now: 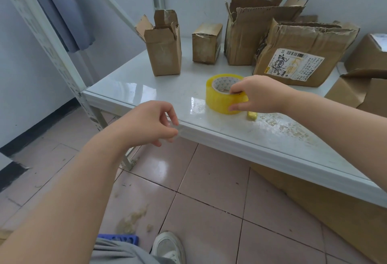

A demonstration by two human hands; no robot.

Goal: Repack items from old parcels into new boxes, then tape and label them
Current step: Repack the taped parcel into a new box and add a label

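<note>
Pink floor tiles (209, 180) fill the lower half. A white shoe (168, 247) sits at six o'clock, a blue plastic grid (119, 239) just beside it. Grey-blue cloth (60, 12) hangs at eleven o'clock.

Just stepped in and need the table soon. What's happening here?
A person is handling packing tape. The right hand grips the yellow tape roll lying flat on the white table. The left hand hovers at the table edge, fingers curled; whether it pinches tape is unclear. Worn cardboard boxes stand behind, several torn open.
</note>
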